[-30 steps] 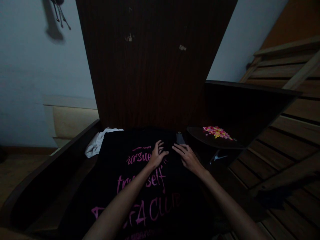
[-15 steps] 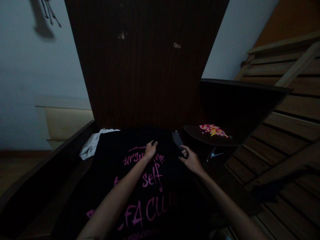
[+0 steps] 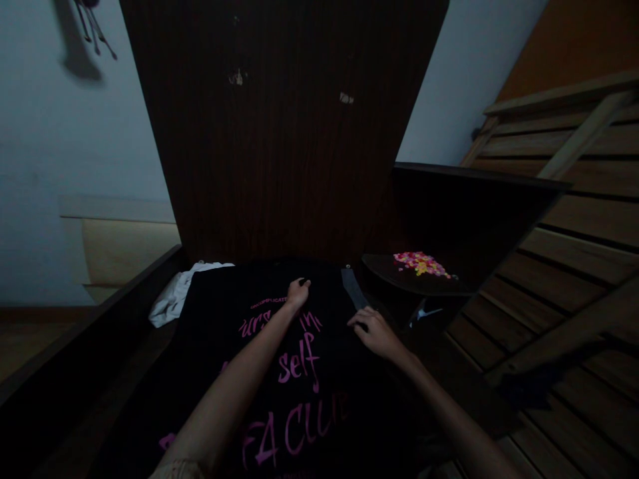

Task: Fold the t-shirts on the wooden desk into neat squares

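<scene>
A black T-shirt [image 3: 214,319] with pink lettering lies spread out in front of me, its far end close to the upright dark wooden panel. On the upper middle of the shirt, my left hand [image 3: 298,293] is closed, seemingly pinching the black cloth above the printed words. My right hand [image 3: 375,330] is at the shirt's right side, lower than the left, with fingers and thumb curled together on the cloth. Just beyond it, a grey strip [image 3: 353,287] runs along the shirt's right edge. Dim light hides the exact folds under the fingertips.
White cloth [image 3: 182,289] is bunched at the far left, beside a dark side board [image 3: 90,332]. To the right, a rounded shelf [image 3: 379,269] bears a pile of small pink and yellow pieces [image 3: 422,263]. Wooden slats [image 3: 574,266] stand farther right; a tall dark panel [image 3: 289,146] rises behind.
My right hand has moved down a little along the shirt's right side, uncovering more of the grey strip. My left hand stays almost in place; the view has shifted slightly.
</scene>
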